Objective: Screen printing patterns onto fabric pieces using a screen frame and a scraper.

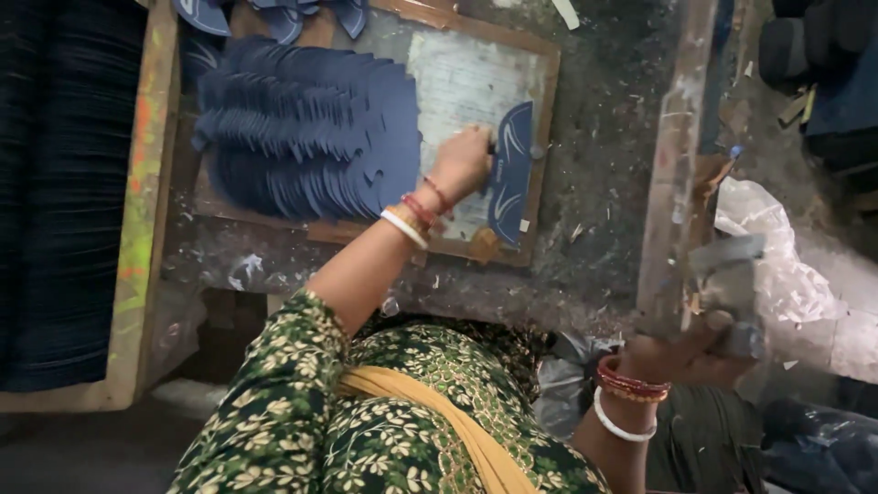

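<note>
A: What's on the gritty workbench (604, 183)?
B: A framed board (457, 82) with a fanned stack of dark blue cutouts (302, 128). The left hand (462, 163), fist closed, presses a curved blue piece (510, 174) there.
A: And the right hand (686, 352)?
B: It grips a grey block (732, 284).

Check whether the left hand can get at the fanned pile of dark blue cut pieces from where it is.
Probably yes: the left hand rests on the board right beside the pile, with nothing between them.
</note>
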